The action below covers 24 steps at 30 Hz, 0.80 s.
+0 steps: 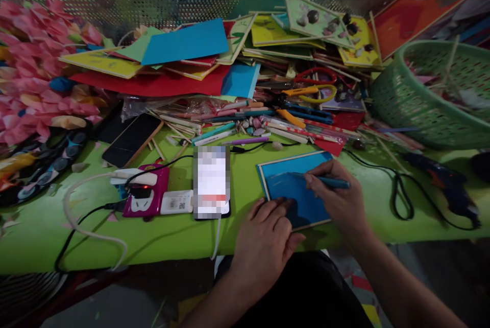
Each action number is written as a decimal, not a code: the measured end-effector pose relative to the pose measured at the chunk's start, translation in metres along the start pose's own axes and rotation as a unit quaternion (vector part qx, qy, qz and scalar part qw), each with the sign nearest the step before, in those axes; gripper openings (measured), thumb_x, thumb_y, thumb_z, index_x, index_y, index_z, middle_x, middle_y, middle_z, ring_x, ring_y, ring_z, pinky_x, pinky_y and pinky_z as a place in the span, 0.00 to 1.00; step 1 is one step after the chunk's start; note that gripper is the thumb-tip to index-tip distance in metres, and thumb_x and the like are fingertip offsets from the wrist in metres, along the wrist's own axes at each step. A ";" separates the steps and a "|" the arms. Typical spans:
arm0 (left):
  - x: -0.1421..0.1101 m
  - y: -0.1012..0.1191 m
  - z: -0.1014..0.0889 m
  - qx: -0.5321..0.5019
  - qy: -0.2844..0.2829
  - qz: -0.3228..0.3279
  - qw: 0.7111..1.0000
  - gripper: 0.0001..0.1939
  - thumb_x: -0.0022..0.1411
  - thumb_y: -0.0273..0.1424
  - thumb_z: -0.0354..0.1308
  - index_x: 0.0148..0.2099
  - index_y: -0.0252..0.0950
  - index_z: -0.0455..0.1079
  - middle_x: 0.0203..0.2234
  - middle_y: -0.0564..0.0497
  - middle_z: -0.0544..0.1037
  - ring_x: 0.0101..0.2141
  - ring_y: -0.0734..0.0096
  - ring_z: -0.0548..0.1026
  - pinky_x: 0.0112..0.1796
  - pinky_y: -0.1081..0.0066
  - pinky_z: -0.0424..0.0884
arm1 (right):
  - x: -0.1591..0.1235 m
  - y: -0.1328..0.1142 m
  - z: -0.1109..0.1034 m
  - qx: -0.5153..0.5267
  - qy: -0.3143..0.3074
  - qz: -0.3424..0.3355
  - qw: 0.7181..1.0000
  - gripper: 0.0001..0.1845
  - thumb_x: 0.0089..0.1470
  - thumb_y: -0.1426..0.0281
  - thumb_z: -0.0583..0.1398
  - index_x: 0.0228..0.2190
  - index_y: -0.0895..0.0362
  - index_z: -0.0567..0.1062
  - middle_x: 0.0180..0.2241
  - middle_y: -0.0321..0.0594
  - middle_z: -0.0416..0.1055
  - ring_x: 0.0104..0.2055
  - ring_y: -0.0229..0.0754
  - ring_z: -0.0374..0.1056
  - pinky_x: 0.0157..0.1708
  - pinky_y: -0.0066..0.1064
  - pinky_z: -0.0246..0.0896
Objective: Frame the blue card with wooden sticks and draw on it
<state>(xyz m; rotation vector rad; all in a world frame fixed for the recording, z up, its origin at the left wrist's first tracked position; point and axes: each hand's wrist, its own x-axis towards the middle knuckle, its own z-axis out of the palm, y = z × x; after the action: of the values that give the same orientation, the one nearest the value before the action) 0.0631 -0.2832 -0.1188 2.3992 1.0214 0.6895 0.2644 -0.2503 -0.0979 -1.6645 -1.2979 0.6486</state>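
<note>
Foreground: the left hand [268, 238], fingers relaxed and clasping nothing, rests on the near-left edge of a blue card [306, 209] (bordered by pale strips [264, 181]) lying on the green surface [172, 243]. The right hand [339, 192] pinches a blue pen [334, 182] above it. Left: a lit phone [212, 180]. Beyond: scissors [302, 91], then piled coloured cards [186, 42].

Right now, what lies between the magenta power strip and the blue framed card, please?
In the head view, from the magenta power strip towards the blue framed card: a white adapter, a lit phone, then green tabletop.
</note>
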 end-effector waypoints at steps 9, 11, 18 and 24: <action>0.000 -0.001 0.000 -0.007 0.000 -0.002 1.000 0.12 0.76 0.39 0.52 0.46 0.38 0.72 0.59 0.52 0.78 0.59 0.62 0.73 0.62 0.56 0.65 | -0.005 0.004 -0.006 0.017 0.014 0.002 1.000 0.08 0.57 0.65 0.66 0.28 0.50 0.74 0.23 0.35 0.70 0.26 0.42 0.63 0.26 0.36 0.57; 0.000 -0.001 0.000 -0.006 0.000 -0.003 1.000 0.12 0.75 0.39 0.53 0.46 0.38 0.72 0.59 0.52 0.78 0.59 0.62 0.73 0.62 0.56 0.65 | -0.005 0.004 -0.007 0.012 0.008 0.001 1.000 0.08 0.56 0.65 0.66 0.27 0.51 0.74 0.23 0.35 0.70 0.25 0.42 0.63 0.25 0.36 0.56; 0.000 0.001 -0.001 -0.003 -0.007 -0.008 1.000 0.10 0.75 0.38 0.53 0.45 0.38 0.72 0.60 0.52 0.77 0.60 0.63 0.73 0.62 0.57 0.65 | -0.002 -0.001 -0.006 -0.014 -0.018 -0.009 1.000 0.08 0.55 0.66 0.65 0.25 0.50 0.74 0.22 0.35 0.70 0.25 0.42 0.64 0.25 0.35 0.58; -0.001 0.000 0.001 0.003 0.006 0.000 1.000 0.12 0.76 0.39 0.51 0.45 0.38 0.71 0.59 0.53 0.78 0.59 0.64 0.73 0.62 0.56 0.66 | -0.002 0.004 -0.005 -0.022 0.015 -0.009 1.000 0.07 0.55 0.66 0.65 0.26 0.50 0.73 0.21 0.34 0.69 0.23 0.41 0.62 0.24 0.35 0.56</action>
<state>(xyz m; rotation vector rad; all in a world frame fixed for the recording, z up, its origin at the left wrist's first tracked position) 0.0628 -0.2842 -0.1200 2.4022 1.0292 0.7016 0.2693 -0.2543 -0.0991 -1.6910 -1.3123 0.5850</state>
